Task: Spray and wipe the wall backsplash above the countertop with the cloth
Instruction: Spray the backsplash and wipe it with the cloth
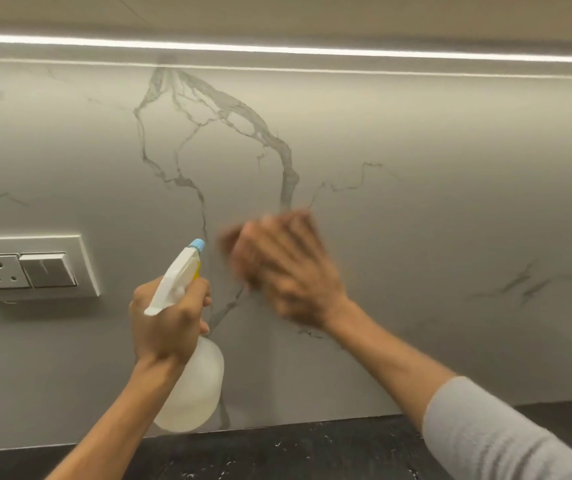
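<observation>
The backsplash is pale marble with grey veins and fills most of the view. My left hand grips a white spray bottle by its neck, its blue nozzle aimed up at the wall. My right hand is blurred by motion and pressed flat against the wall at centre. Under its fingers is a brownish cloth, only its left edge showing past the hand.
A white socket and switch plate is set in the wall at the left. A dark speckled countertop runs along the bottom. A bright light strip lines the underside of the cabinet above.
</observation>
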